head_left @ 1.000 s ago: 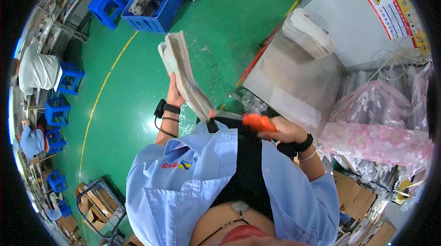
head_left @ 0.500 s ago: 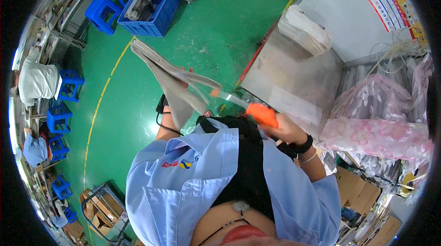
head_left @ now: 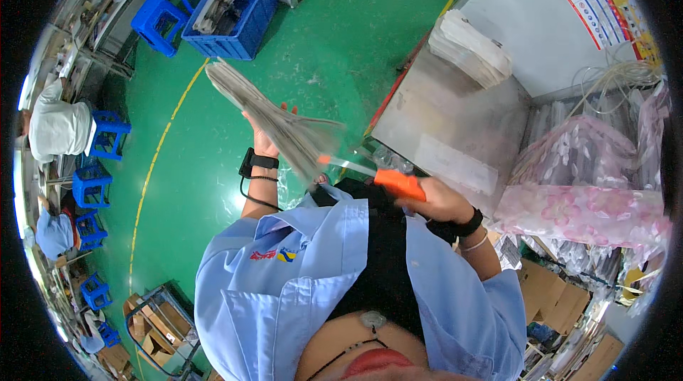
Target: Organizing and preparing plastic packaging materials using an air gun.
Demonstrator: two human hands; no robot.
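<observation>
My left hand (head_left: 263,140) is closed round a bundle of thin whitish-grey sheets (head_left: 274,121), held out over the floor. The bundle's far end points up and left; its near end fans out and is smeared by motion. Just right of it, my right hand (head_left: 445,201) grips an orange-handled tool (head_left: 400,184) with a narrow pale shaft and a small orange tip. That tip sits at the near edge of the sheets; I cannot tell whether it touches them. The tool's exact kind does not show.
On my right stands a metal-topped table (head_left: 434,125) bearing a stack of whitish sheets (head_left: 469,46). Pink-flowered plastic (head_left: 576,210) hangs beside it. A blue crate (head_left: 252,18) and a blue stool (head_left: 156,25) stand ahead left. A person (head_left: 57,125) sits far left.
The bundle's loose near flaps have swung together and the sheets fan differently. My right hand and the tool have shifted slightly left and nearer to me. More of my left hand shows.
</observation>
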